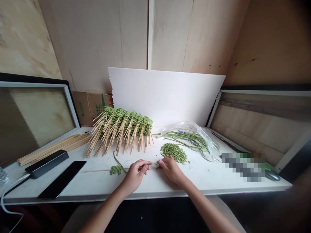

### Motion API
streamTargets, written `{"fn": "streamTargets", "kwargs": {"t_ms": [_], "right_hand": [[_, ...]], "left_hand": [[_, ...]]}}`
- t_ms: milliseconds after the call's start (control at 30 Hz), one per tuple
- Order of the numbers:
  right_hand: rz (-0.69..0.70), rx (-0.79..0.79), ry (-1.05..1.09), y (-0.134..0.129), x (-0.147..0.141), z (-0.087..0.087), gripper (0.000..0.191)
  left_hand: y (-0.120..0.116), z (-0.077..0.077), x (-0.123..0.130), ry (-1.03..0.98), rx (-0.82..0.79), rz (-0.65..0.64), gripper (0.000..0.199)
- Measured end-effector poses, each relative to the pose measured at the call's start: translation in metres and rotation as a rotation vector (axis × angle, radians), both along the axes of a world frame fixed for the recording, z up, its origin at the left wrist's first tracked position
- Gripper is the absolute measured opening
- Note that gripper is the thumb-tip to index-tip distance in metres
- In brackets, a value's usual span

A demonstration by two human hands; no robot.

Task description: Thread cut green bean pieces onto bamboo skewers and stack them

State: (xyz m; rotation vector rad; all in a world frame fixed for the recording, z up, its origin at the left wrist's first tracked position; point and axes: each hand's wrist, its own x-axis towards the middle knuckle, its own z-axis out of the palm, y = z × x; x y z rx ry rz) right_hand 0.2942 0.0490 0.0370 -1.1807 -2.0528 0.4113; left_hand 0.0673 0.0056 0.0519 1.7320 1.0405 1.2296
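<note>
My left hand (136, 173) is closed, its fingers curled and pointing right. A long green bean (118, 160) curves over the table and runs into it. Beside that hand, a thin bamboo skewer (97, 170) lies flat, carrying a short row of cut bean pieces (116, 170); part of the skewer is hidden behind the hand. My right hand (172, 169) rests on the table a small gap away, thumb and forefinger pinched together; what is between them is too small to make out. Just behind it is a pile of short bean pieces (173, 152).
At the back left, filled bean skewers (126, 124) are stacked against a white board (167, 97). Bare skewers (58, 147), a black box (47, 163) and a phone (62, 179) lie left. Long beans (187, 138) lie by a clear plastic bag (211, 145) at right.
</note>
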Motion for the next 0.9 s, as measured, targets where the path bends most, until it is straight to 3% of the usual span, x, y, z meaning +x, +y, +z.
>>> {"fn": "streamTargets", "kwargs": {"t_ms": [200, 367, 567, 700, 900], "right_hand": [[0.038, -0.103, 0.16, -0.008, 0.0, 0.017, 0.062], [0.224, -0.111, 0.235, -0.025, -0.012, 0.035, 0.041], [0.154, -0.066, 0.29, -0.026, -0.018, 0.036, 0.031], [0.115, -0.112, 0.337, -0.022, -0.012, 0.037, 0.032], [0.221, -0.02, 0.226, -0.029, -0.012, 0.044, 0.03]], "left_hand": [[-0.001, 0.004, 0.001, -0.112, -0.09, 0.045, 0.038], [-0.006, 0.008, 0.004, -0.105, -0.083, 0.021, 0.035], [-0.006, 0.006, 0.003, -0.038, -0.037, 0.06, 0.034], [-0.005, 0.009, 0.0, 0.067, 0.016, 0.094, 0.021], [-0.009, 0.013, -0.001, 0.152, 0.172, 0.102, 0.015]]}}
